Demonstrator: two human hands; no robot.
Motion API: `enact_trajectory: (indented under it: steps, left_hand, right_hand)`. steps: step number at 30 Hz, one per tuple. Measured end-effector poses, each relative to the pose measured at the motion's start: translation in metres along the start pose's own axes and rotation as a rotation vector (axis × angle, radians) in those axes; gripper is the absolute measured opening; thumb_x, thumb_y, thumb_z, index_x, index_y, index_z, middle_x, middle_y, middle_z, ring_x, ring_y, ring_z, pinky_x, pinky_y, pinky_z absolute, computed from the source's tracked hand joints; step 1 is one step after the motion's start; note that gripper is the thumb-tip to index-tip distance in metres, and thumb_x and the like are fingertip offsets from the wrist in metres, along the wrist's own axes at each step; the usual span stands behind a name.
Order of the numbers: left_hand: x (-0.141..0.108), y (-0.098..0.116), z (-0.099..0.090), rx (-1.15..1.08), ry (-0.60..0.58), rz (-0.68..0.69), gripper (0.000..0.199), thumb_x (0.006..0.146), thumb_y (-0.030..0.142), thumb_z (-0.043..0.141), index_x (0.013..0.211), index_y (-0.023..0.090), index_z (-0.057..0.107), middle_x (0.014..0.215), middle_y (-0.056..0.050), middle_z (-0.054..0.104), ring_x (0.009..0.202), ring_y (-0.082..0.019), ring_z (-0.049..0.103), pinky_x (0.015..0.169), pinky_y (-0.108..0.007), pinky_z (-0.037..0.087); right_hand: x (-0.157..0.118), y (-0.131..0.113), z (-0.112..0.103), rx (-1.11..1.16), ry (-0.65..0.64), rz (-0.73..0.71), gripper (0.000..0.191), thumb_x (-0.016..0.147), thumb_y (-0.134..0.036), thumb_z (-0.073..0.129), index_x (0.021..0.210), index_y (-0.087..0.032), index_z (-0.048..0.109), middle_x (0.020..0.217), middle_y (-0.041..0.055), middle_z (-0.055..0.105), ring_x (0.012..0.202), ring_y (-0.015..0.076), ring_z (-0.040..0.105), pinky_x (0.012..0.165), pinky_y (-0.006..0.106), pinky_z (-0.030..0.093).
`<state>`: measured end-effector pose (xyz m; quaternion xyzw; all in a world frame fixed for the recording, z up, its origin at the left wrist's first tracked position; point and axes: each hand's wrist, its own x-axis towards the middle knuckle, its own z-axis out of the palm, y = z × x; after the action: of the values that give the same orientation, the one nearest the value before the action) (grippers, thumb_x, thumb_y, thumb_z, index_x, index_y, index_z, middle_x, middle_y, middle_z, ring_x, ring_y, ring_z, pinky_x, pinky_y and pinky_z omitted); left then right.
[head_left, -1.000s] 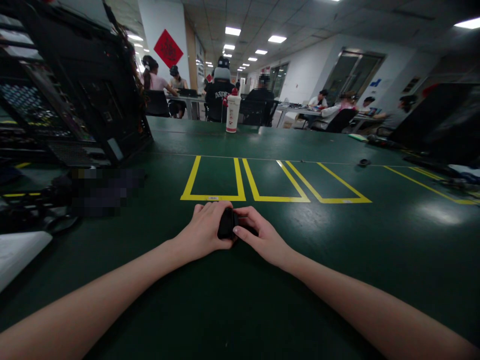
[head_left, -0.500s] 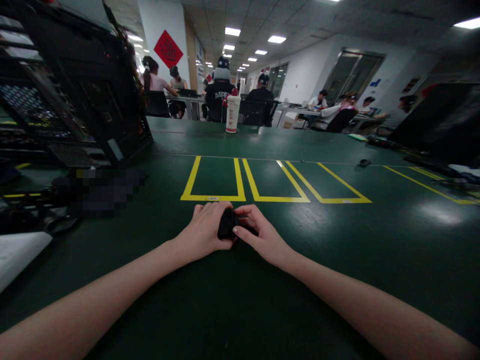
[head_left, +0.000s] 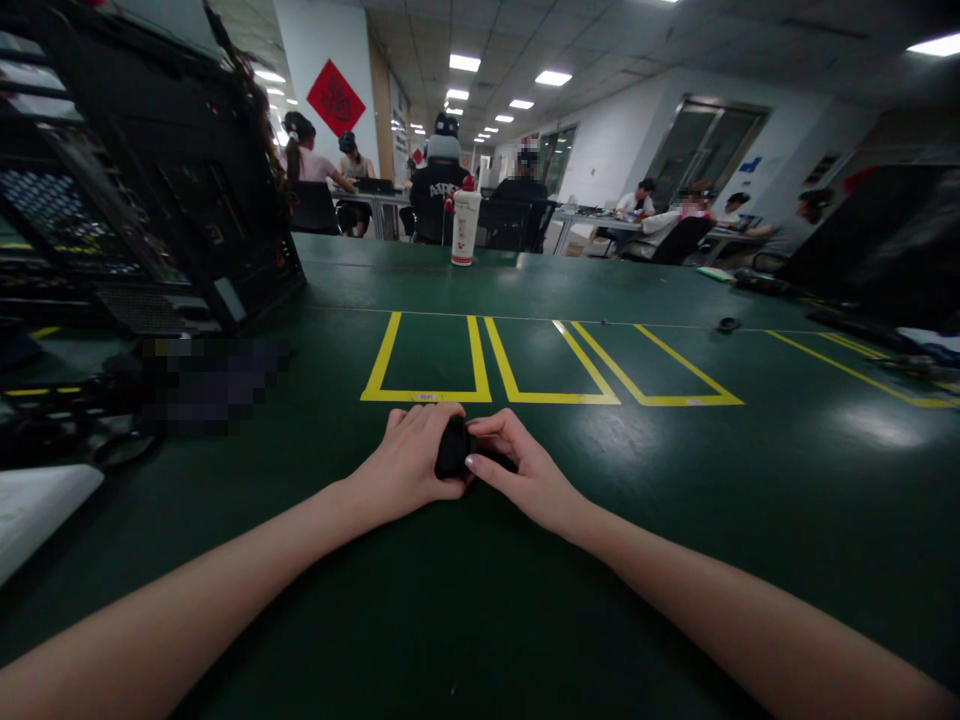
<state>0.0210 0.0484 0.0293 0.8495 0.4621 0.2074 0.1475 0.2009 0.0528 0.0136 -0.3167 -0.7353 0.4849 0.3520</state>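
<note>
A small black object with a boxy, rounded shape (head_left: 452, 449) lies between my hands, close to the green tabletop; its exact kind cannot be made out. My left hand (head_left: 411, 452) wraps round its left side, thumb in front and fingers behind. From the right, my right hand (head_left: 517, 460) pinches its right edge with thumb and fingertips. Part of the object is covered by the fingers. Just beyond the hands, yellow tape (head_left: 425, 397) marks out frames on the table.
An open black computer case (head_left: 202, 190) stands at the left, with dark cables (head_left: 82, 400) before it. A white cup (head_left: 465, 228) is at the far edge. A small black ring-like item (head_left: 727, 325) lies to the right. Several people sit at tables beyond.
</note>
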Motion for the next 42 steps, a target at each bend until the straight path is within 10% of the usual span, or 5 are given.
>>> enact_trajectory:
  steps: [42]
  left_hand:
    - [-0.0003,-0.0012,0.0009,-0.020,0.009,0.002,0.050,0.069,0.036,0.061,0.111,0.021,0.038,0.108,-0.006,0.051,0.100,-0.025,0.048,0.084,-0.042,0.034]
  right_hand:
    - [0.0000,-0.0008,0.0007,0.027,0.010,0.011,0.019,0.081,-0.021,0.051,0.098,-0.022,0.045,0.103,0.0028,0.050,0.102,0.0172,0.051,0.090,0.040,0.043]
